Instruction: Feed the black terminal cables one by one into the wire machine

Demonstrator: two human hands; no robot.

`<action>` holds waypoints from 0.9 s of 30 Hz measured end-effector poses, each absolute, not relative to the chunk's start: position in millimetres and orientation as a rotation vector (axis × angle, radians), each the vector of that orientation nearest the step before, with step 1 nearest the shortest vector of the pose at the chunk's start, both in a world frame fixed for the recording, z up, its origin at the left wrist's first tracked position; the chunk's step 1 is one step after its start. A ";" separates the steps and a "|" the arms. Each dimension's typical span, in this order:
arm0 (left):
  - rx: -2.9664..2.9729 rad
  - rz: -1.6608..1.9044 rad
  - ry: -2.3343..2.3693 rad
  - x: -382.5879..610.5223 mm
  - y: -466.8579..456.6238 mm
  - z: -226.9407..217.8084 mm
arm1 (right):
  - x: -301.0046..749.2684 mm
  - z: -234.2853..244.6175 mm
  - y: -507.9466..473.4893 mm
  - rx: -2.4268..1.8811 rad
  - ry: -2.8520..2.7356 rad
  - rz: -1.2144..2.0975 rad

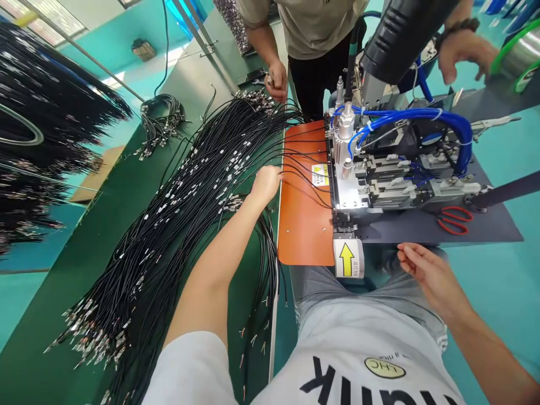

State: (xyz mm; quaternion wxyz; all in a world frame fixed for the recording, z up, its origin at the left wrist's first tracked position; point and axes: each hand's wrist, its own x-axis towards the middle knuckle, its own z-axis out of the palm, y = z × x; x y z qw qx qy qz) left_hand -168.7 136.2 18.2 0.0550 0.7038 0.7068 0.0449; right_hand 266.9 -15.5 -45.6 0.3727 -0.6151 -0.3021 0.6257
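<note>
My left hand [265, 184] reaches out over the green bench and closes on black wires [236, 169] at the left edge of the orange plate [301, 225]. Several black wires run from my fingers across the plate into the metal machine head [363, 180]. A large spread of black wires with metal terminals [169, 225] lies to the left of that hand. My right hand [426, 273] hovers low near my lap, below the machine's dark base, fingers loosely curled and holding nothing visible. A yellow arrow label [348, 259] sits just left of it.
Another person in a beige shirt stands across the bench, one hand [276, 81] on wire ends, the other [464, 53] raised at the right. Red-handled scissors [453, 219] lie on the dark base plate. Blue hoses [422, 118] loop over the machine. Bundles of black wires [42, 140] hang at left.
</note>
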 end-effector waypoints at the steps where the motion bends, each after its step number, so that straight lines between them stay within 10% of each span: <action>1: 2.134 0.173 2.123 -165.1 140.6 18.4 | 265.3 -44.4 -15.4 -1.568 -0.783 1.597; 9: 2.226 0.306 1.818 -184.6 91.5 59.4 | 258.4 -30.1 -19.3 -1.557 -0.869 1.661; 16: 2.767 -0.402 1.309 -173.8 13.8 62.4 | 255.9 -20.8 -17.2 -1.566 -0.970 1.746; 27: 2.821 -0.051 1.452 -187.2 18.4 68.6 | 248.7 -8.6 -24.9 -1.523 -1.031 1.759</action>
